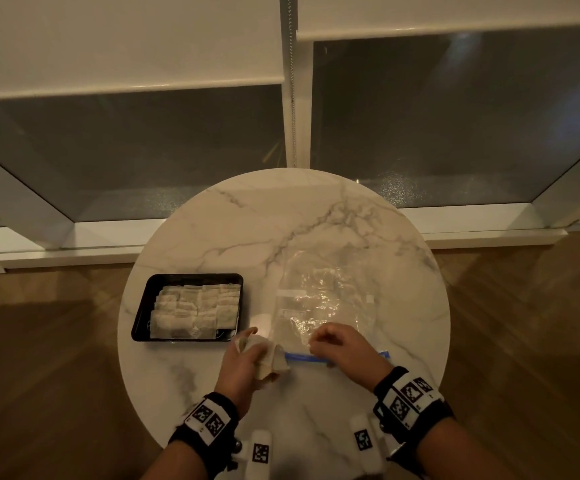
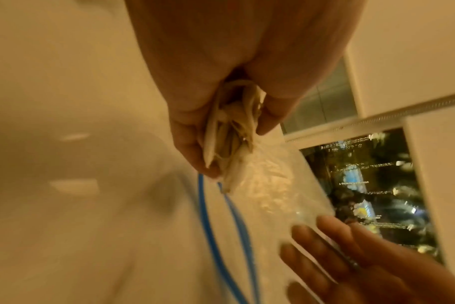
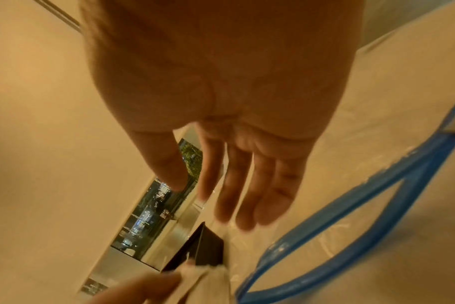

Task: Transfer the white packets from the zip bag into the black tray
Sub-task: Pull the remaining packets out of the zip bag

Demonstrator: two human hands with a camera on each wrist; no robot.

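My left hand grips a bunch of white packets just outside the left end of the zip bag's mouth. In the left wrist view the packets are pinched between thumb and fingers. The clear zip bag lies flat on the table, and its blue zip gapes towards me. My right hand hovers over the mouth; its fingers are straight and hold nothing. The black tray stands left of the bag with several white packets laid in rows.
Everything sits on a small round marble table. A window wall with low sills lies beyond it, wooden floor all around. The tray's near right corner is a short way left of my left hand.
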